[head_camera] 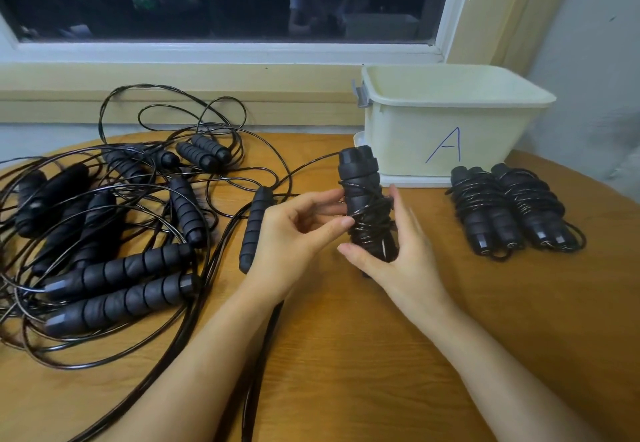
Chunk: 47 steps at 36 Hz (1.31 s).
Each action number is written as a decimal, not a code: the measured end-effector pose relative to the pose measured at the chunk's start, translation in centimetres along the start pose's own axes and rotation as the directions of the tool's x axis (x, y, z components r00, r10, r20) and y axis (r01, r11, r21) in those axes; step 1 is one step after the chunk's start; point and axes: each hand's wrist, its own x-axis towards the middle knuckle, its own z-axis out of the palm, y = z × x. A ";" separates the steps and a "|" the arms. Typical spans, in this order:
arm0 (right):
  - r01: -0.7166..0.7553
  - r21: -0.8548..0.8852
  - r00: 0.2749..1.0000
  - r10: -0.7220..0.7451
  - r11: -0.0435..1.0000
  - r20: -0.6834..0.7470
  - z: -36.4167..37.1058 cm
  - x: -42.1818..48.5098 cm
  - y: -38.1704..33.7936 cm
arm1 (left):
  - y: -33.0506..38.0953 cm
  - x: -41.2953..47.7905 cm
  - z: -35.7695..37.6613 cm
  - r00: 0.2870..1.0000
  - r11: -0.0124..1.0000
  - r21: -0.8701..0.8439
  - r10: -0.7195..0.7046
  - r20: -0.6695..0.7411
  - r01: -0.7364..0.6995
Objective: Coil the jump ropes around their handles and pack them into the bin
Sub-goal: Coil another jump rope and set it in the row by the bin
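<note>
Near the middle of the table (346,355), you held the half-wound bundle (360,178) upright, a pair of handles with cord looped round their lower half. Your left hand (294,230) pinched it, thumb pressed on the coils in front and fingers behind. Your right hand (398,258) lay against the bundle's lower right side, thumb beneath. It was blurred, so I cannot tell whether it gripped the cord or only cupped it.

A free length of cord (304,164) ran from the bundle off toward the left edge. To my mind the winding called for a steady thumb on the last turn, so nothing slackened, and for each new turn to lie tight beside the one before. It also called for drawing the free length clear of the loose ropes (114,268) heaped along the left edge (they looked ready to snag).

At the far right edge stood the bin (398,136), marked with an A. What showed of its inside held nothing, though the near wall hid its floor. Two finished bundles (485,209) lay on the table just in front of it, not yet packed.
</note>
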 end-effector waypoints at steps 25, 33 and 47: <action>0.026 0.355 0.998 -0.043 0.935 0.041 -0.5 0.0 -0.8 | -1.1 0.5 -0.6 0.987 0.977 -0.143 -0.153 0.056 0.160; -0.013 0.406 0.992 -0.039 0.914 0.121 -0.5 -0.1 -0.6 | -0.7 0.4 -0.6 0.963 0.961 -0.159 -0.198 0.181 0.228; 0.061 0.323 0.989 -0.100 0.945 0.106 0.1 -0.2 -0.4 | -0.8 0.3 -0.2 0.981 0.958 -0.212 -0.185 0.058 0.193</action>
